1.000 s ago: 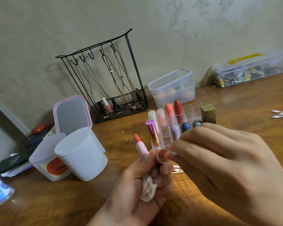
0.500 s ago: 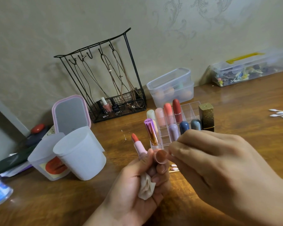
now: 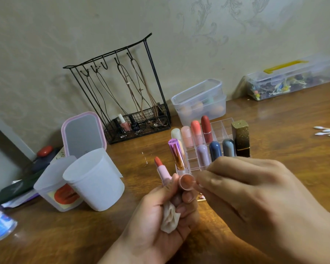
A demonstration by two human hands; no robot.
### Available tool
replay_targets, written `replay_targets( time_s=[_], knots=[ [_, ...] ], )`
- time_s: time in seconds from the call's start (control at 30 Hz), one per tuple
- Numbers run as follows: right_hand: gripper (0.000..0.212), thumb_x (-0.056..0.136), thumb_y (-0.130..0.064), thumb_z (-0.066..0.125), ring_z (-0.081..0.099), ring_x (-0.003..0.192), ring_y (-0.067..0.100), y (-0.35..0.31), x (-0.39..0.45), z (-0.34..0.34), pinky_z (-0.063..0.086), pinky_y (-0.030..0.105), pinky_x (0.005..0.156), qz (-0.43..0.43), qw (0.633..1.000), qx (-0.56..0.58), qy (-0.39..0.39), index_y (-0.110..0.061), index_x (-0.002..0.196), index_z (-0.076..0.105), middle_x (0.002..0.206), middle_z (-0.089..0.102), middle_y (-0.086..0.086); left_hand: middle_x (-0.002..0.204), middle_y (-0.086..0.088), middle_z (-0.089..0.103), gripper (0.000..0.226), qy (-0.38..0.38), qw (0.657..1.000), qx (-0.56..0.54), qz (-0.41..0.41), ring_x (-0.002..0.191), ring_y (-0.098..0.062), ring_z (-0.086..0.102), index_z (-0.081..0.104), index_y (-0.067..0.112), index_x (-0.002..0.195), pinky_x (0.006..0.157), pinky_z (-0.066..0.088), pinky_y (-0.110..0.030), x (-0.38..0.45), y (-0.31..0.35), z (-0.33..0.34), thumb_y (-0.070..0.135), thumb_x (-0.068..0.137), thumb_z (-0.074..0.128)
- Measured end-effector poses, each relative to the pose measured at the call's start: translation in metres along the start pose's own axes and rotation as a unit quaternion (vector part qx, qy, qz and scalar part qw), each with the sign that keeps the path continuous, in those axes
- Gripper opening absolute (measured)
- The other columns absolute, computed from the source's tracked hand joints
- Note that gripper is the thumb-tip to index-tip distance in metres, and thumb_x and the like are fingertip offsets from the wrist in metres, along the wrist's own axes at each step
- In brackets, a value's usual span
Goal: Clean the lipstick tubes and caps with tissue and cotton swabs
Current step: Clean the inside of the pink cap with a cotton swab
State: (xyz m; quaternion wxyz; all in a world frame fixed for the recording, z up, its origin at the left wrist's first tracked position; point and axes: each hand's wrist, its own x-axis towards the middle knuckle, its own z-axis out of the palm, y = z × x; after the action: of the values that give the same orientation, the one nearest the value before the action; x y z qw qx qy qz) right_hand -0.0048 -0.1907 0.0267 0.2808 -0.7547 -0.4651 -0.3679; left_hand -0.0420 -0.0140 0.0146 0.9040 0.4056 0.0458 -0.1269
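Wooden tabletop (image 3: 274,115) runs back to a pale patterned wall, and both hands work just above its near edge. Left hand (image 3: 156,216) has its fingers curled round three things at once: an uncapped pink lipstick tube (image 3: 163,173) with its coral bullet pointing up, a pink cap (image 3: 187,181) held with its stained open mouth facing the camera, and a crumpled tissue (image 3: 169,219) tucked in the palm. Right hand (image 3: 259,199) meets the cap's rim with thumb and forefinger pinched together; whatever they pinch is too small to make out. Just behind the hands stands a clear acrylic organizer (image 3: 220,128) holding capped lipsticks in its compartments, with a purple-and-gold lipstick (image 3: 176,156) at its left front corner and a black-and-gold lipstick (image 3: 241,139) at its right side. Cotton swabs (image 3: 329,131) lie near the right edge. Toward the left edge sit two frosted plastic cups (image 3: 95,180), a pink-framed mirror (image 3: 83,134), and a black wire jewelry rack (image 3: 122,88) against the wall.
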Motion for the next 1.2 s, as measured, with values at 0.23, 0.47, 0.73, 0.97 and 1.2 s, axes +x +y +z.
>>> replay_targets(
  time_s=[0.23,0.47,0.73,0.97,1.2],
  knots=[
    [0.022,0.093,-0.022,0.057,0.054,0.057,0.022,0.0016,0.0009,-0.0031,0.048,0.036,0.047,0.012,1.000,-0.001,0.006,-0.013,0.081,0.074,0.073,0.060,0.001,0.063,-0.007,0.051,0.022,-0.017,1.000,0.001,-0.012,0.049,-0.011,0.041,0.071,0.004,0.080,0.048,0.030,-0.023,-0.0002,-0.0002,-0.0015,0.018,0.067,0.084],
    [0.022,0.094,-0.022,0.056,0.053,0.059,0.018,0.0004,0.0002,-0.0012,0.047,0.029,0.052,0.009,0.999,0.037,-0.002,-0.015,0.086,0.076,0.073,0.060,0.000,0.057,-0.004,0.050,0.013,-0.002,1.000,-0.003,-0.007,0.045,-0.010,0.040,0.073,0.008,0.070,0.046,0.028,-0.022,-0.0019,-0.0006,0.0027,0.019,0.068,0.081],
    [0.018,0.092,-0.021,0.059,0.055,0.060,0.015,0.0004,0.0010,-0.0004,0.045,0.021,0.057,0.012,0.999,0.031,0.001,-0.017,0.089,0.077,0.075,0.063,-0.002,0.061,-0.007,0.052,0.025,-0.024,1.000,-0.011,-0.015,0.047,-0.012,0.043,0.072,0.004,0.077,0.046,0.031,-0.022,-0.0017,-0.0007,0.0011,0.015,0.061,0.088],
    [0.019,0.090,-0.022,0.058,0.056,0.058,0.018,-0.0006,0.0020,-0.0011,0.046,0.026,0.054,0.012,0.999,0.036,0.006,-0.017,0.086,0.076,0.074,0.063,-0.001,0.060,-0.009,0.051,0.028,-0.010,1.000,-0.019,-0.017,0.046,-0.013,0.042,0.069,0.002,0.076,0.046,0.030,-0.024,-0.0020,0.0004,0.0009,0.013,0.060,0.088],
    [0.020,0.093,-0.022,0.057,0.056,0.060,0.018,-0.0023,0.0001,0.0013,0.050,0.030,0.054,0.005,0.999,0.038,-0.002,-0.016,0.091,0.076,0.076,0.062,0.000,0.060,-0.008,0.052,0.030,0.009,1.000,-0.003,-0.011,0.047,-0.012,0.042,0.069,0.003,0.078,0.045,0.036,-0.023,-0.0005,0.0007,-0.0006,0.017,0.059,0.089]
  ],
)
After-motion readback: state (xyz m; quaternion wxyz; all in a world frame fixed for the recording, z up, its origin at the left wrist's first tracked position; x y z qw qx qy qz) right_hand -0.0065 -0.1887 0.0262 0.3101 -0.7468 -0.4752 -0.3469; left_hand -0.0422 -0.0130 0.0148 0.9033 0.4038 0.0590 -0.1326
